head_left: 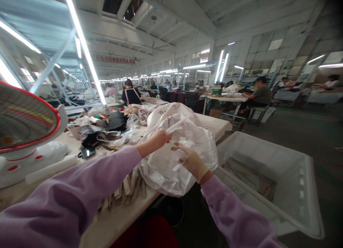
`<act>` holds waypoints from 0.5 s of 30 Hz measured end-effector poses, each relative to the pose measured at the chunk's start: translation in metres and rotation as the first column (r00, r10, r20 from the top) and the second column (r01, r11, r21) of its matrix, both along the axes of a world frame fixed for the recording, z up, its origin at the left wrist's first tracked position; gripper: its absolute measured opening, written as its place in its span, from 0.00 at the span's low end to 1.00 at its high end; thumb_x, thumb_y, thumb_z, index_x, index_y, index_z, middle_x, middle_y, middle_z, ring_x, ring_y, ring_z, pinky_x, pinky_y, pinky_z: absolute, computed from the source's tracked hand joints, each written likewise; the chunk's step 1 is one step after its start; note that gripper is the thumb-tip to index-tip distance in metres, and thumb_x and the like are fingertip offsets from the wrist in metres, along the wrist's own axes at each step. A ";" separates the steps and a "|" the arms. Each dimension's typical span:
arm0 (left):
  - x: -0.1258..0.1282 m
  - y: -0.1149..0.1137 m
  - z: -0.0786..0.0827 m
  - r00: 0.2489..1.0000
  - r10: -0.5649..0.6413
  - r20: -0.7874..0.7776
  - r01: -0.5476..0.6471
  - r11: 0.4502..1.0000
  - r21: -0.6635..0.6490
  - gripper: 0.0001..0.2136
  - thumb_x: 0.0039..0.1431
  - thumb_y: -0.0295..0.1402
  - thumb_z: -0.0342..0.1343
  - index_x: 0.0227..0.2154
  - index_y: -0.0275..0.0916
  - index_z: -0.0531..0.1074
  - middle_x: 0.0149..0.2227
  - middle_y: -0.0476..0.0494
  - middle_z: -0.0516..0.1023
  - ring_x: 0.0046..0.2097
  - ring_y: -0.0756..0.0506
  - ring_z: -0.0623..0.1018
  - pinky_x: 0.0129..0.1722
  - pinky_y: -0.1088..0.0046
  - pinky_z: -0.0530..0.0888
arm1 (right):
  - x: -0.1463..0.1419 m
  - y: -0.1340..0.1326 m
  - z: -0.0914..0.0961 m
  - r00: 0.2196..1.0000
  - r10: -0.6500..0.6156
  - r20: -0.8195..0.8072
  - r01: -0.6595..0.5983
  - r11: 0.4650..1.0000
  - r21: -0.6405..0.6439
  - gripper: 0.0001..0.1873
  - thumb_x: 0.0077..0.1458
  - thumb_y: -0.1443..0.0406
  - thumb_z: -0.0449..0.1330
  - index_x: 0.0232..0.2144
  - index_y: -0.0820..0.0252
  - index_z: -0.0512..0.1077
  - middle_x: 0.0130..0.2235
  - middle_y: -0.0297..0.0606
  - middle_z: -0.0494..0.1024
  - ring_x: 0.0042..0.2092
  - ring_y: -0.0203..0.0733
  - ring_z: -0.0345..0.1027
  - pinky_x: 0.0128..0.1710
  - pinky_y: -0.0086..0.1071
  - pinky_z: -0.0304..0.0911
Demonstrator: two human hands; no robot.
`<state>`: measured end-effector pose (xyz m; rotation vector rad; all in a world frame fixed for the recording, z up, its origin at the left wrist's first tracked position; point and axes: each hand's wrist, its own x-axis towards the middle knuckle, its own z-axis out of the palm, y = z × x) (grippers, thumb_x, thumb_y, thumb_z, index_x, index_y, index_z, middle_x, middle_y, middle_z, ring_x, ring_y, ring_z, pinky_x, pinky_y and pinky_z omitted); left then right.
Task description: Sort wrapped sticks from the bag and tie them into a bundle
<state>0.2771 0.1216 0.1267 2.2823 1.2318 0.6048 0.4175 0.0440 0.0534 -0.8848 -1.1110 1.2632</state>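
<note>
A big white plastic bag, stuffed full, rests on the edge of the work table. My left hand pinches a fold of the bag near its top. My right hand, in a thin glove, grips the plastic just below and to the right. Both arms wear lilac sleeves. A row of flat tan pieces lies on the table under the bag's left side.
A white and red fan stands at the left of the table. Dark items and clear wrappers clutter the table's far part. A large white bin stands on the floor at right. Other people sit at tables beyond.
</note>
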 end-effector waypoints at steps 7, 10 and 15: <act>0.007 -0.040 -0.031 0.966 0.005 0.260 0.103 0.909 -0.403 0.13 0.50 0.42 0.53 0.30 0.37 0.65 0.18 0.57 0.60 0.17 0.56 0.57 0.16 0.80 0.53 | -0.014 0.015 -0.014 0.942 -0.282 -0.184 0.267 0.958 -0.102 0.20 0.47 0.53 0.53 0.39 0.57 0.68 0.41 0.38 0.73 0.33 0.35 0.66 0.24 0.25 0.61; 0.011 -0.042 -0.032 0.958 0.016 0.285 0.120 0.883 -0.453 0.10 0.47 0.38 0.56 0.27 0.36 0.66 0.19 0.57 0.61 0.18 0.57 0.58 0.16 0.80 0.54 | -0.017 0.013 -0.020 0.943 -0.301 -0.145 0.294 0.953 -0.070 0.20 0.47 0.52 0.54 0.40 0.56 0.68 0.38 0.36 0.73 0.31 0.35 0.65 0.23 0.26 0.61; 0.015 -0.049 -0.031 0.950 0.060 0.306 0.108 0.857 -0.503 0.05 0.48 0.30 0.52 0.21 0.36 0.63 0.16 0.56 0.61 0.16 0.57 0.57 0.15 0.80 0.51 | -0.010 0.016 -0.026 0.951 -0.288 -0.116 0.285 0.958 -0.041 0.18 0.45 0.54 0.56 0.37 0.57 0.70 0.32 0.36 0.73 0.32 0.38 0.65 0.26 0.30 0.62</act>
